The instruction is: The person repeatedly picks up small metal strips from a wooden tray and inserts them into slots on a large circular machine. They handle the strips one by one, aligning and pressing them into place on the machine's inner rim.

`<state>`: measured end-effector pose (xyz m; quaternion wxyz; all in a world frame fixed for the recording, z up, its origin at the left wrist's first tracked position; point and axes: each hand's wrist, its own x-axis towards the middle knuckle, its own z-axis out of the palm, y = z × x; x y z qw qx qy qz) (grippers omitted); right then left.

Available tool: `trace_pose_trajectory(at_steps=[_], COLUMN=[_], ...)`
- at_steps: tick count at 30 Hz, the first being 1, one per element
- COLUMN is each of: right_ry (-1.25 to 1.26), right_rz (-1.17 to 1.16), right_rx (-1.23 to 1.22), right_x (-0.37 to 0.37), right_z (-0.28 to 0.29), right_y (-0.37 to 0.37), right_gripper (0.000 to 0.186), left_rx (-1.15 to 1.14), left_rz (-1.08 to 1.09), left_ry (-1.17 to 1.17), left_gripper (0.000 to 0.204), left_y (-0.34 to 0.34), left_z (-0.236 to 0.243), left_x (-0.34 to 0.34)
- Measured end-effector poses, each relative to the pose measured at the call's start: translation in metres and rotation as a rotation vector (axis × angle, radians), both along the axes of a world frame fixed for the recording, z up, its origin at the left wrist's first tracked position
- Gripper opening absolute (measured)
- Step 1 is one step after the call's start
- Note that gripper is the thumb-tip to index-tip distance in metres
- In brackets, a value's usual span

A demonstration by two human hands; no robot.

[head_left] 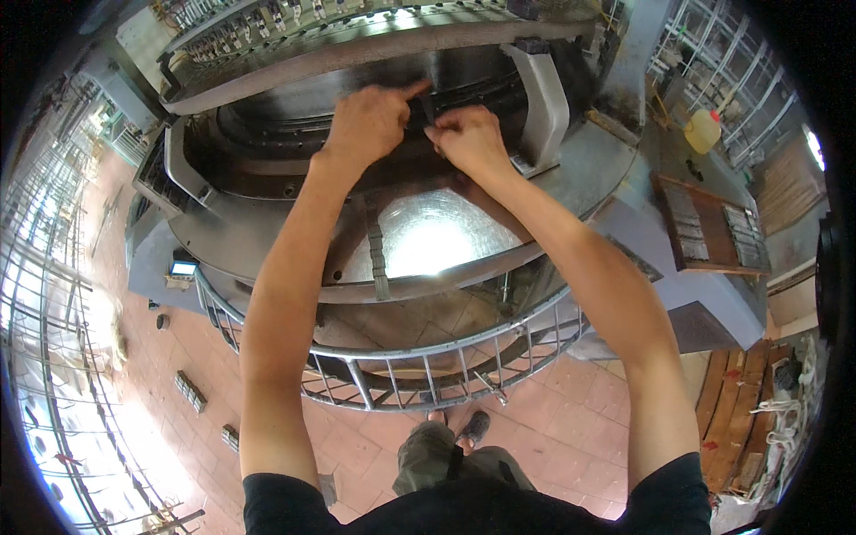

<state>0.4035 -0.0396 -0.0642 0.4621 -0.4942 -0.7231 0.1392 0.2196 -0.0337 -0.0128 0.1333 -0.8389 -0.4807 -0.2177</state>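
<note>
Both my arms reach over a large round machine with a dark ring-shaped bed (pixel 267 134). My left hand (pixel 367 123) is over the ring, its index finger stretched to the right and the other fingers curled under; what they hold, if anything, is hidden. Just to its right, my right hand (pixel 471 138) is closed in a pinch by a thin dark strip (pixel 428 107), which stands near the left fingertip. On the shiny metal plate (pixel 437 227) nearer to me lies a narrow row of small grey metal pieces (pixel 377 250).
A curved metal railing (pixel 428 352) runs between me and the machine. Grey brackets (pixel 542 107) hold up a thick upper ring (pixel 374 62). To the right are a wooden tray (pixel 704 223) of metal pieces and a yellowish jug (pixel 703 131). Metal blocks (pixel 189 390) lie on the tiled floor.
</note>
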Motion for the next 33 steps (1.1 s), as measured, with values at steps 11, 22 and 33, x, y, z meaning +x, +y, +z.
trace_pose_trajectory(at_steps=[11, 22, 33], right_ry=[0.196, 0.285, 0.482], right_rz=[-0.09, -0.144, 0.128], right_rx=[0.093, 0.049, -0.288], right_x=[-0.018, -0.029, -0.016], right_z=[-0.002, 0.017, 0.036], right_y=[0.036, 0.052, 0.056], right_gripper=[0.016, 0.025, 0.027], left_rx=[0.032, 0.039, 0.446], left_rz=[0.123, 0.201, -0.109], left_ry=[-0.024, -0.009, -0.202], left_gripper=[0.015, 0.022, 0.011], left_y=[0.0, -0.003, 0.003], left_z=[0.016, 0.009, -0.008], left_x=[0.006, 0.012, -0.001])
